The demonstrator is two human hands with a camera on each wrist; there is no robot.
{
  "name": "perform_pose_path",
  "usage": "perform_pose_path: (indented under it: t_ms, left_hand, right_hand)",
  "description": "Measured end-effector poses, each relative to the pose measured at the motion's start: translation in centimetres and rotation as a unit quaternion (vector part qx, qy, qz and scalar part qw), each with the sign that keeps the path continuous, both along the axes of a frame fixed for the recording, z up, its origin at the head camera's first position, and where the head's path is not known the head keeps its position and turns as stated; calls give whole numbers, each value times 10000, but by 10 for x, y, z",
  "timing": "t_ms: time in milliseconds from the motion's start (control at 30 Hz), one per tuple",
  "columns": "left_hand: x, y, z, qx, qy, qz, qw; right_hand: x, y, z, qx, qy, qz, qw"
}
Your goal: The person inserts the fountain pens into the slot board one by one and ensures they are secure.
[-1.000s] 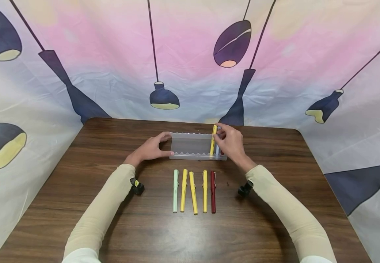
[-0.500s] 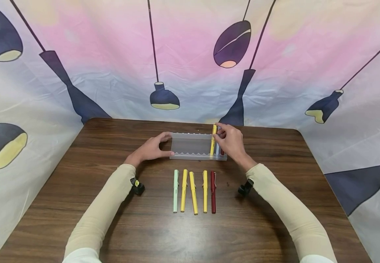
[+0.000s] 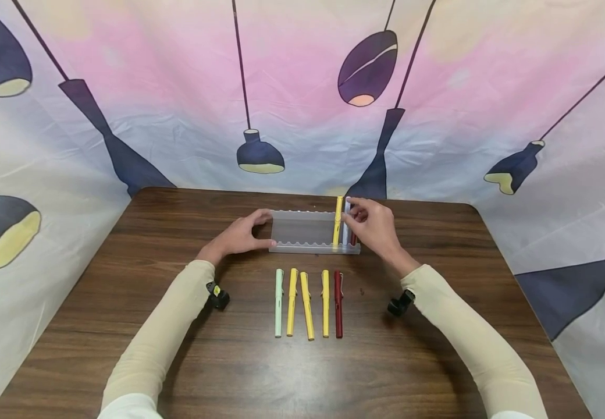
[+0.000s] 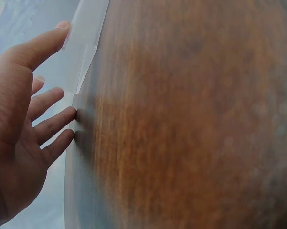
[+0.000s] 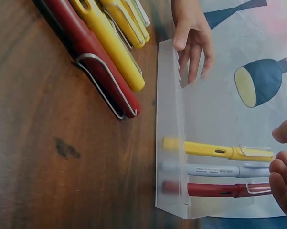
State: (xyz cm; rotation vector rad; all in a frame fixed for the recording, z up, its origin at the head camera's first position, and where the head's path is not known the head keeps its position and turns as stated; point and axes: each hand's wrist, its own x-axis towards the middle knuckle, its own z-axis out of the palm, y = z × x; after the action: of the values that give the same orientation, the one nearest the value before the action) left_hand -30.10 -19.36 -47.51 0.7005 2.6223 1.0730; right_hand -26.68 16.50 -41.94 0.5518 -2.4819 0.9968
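Note:
A clear pen tray point(image 3: 302, 228) with notched long sides lies near the table's back edge. In its right end stand a yellow pen point(image 3: 337, 224), a light blue pen point(image 5: 215, 170) and a dark red pen point(image 5: 210, 189), side by side. My right hand point(image 3: 376, 228) hovers over that end, thumb and fingers apart and no pen between them; in the right wrist view a gap shows between fingertips and the yellow pen's clip end. At the tray's left end my left hand point(image 3: 239, 234) touches it with the thumb at the front corner, its fingers extended and spread towards the back.
In front of the tray a row of capped pens lies on the wooden table point(image 3: 219, 361): a mint green pen point(image 3: 278, 302), several yellow ones and another dark red pen point(image 3: 338, 304). A printed cloth point(image 3: 177, 116) hangs behind the table.
My right hand has let go of the yellow pen and shifted slightly right. That pen stays in the tray, now leaning a little less. The left hand has kept its place.

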Motion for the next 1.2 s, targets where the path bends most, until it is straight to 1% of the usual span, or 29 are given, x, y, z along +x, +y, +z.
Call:
perform_pose_path:
  t_ms: [100,200,333,500,833,1000,1200]
  left_hand:
    - [0,0,0,5,14,-7,10000]
    - [0,0,0,-5,31,2,10000]
    - [0,0,0,-20,32,23,10000]
    - [0,0,1,-8,7,19,10000]
    - [0,0,0,-23,-12,15,10000]
    - [0,0,1,-30,-22,26,10000]
    - [0,0,1,-50,-18,23,10000]
  right_hand:
    - [7,3,0,-109,-169,72,9998]
    - [18,5,0,-220,-408,122,9989]
    - [31,7,-3,-341,-670,164,9970]
    - [44,9,-14,-381,-968,196,9944]
    - [66,9,-35,-333,-1600,341,9860]
    - [74,7,-43,-230,-1730,419,9838]
    - [83,5,-52,-42,-1967,364,9798]
